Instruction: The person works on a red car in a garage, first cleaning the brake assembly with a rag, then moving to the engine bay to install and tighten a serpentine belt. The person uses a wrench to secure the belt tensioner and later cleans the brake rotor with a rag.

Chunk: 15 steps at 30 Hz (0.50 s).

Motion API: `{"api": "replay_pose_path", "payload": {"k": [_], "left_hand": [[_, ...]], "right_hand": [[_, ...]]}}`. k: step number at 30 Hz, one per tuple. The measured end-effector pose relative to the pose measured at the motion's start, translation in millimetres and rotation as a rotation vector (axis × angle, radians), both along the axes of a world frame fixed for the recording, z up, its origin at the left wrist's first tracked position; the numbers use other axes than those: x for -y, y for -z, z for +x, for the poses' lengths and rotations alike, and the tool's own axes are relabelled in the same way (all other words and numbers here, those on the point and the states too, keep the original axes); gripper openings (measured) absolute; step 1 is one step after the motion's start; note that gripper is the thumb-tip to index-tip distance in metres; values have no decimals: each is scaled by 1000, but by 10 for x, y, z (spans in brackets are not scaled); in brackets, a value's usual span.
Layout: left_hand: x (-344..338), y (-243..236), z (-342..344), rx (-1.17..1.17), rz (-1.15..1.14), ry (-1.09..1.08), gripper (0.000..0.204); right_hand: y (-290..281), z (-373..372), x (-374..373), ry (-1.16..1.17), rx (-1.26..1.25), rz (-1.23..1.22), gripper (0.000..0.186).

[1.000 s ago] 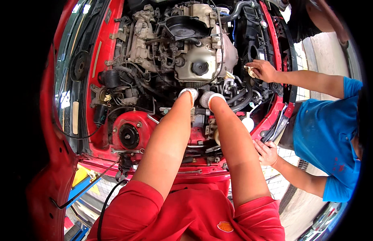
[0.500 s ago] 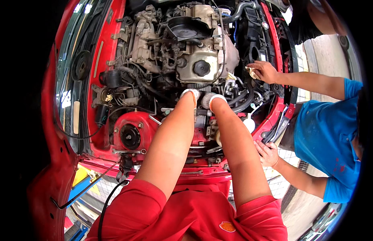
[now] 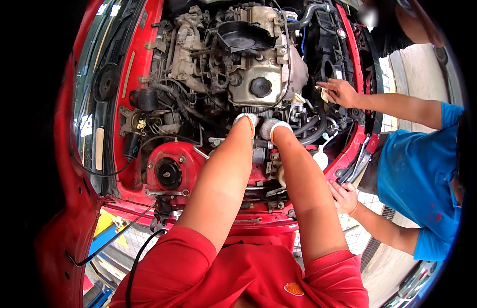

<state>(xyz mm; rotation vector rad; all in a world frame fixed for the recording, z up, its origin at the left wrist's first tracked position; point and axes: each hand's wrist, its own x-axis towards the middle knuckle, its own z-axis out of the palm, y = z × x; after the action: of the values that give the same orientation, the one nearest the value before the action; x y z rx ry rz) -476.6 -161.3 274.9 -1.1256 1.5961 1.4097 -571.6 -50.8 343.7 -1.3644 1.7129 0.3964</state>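
My left hand, in a white knit glove, reaches down by the ribbed belt just below the engine's valve cover. My right hand, gloved the same way, sits close to its right, among black hoses. The fingers of both hands point away from me, down into the engine, so I cannot see what they touch or hold. The cover has a black round cap. A black curved plastic piece lies on the engine farther back.
A co-worker in blue has one hand at a pale item right of the engine and the other on the red fender edge. A red strut tower and wrenches are left of my arms; a prop rod slants nearby.
The whole view has drifted slightly to the right. My hands stay at about the same spot on the engine. The co-worker's upper hand has its index finger a little more stretched out.
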Motion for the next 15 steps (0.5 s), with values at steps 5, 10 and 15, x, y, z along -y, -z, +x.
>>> {"api": "replay_pose_path", "payload": {"k": [5, 10, 15], "left_hand": [[110, 93, 151, 1, -32, 39, 52], [132, 97, 203, 12, -40, 37, 51], [94, 153, 66, 8, 16, 33, 50]], "right_hand": [[-186, 107, 82, 268, 65, 20, 45], [-74, 120, 86, 242, 86, -48, 39], [-157, 85, 70, 281, 35, 40, 46]]}}
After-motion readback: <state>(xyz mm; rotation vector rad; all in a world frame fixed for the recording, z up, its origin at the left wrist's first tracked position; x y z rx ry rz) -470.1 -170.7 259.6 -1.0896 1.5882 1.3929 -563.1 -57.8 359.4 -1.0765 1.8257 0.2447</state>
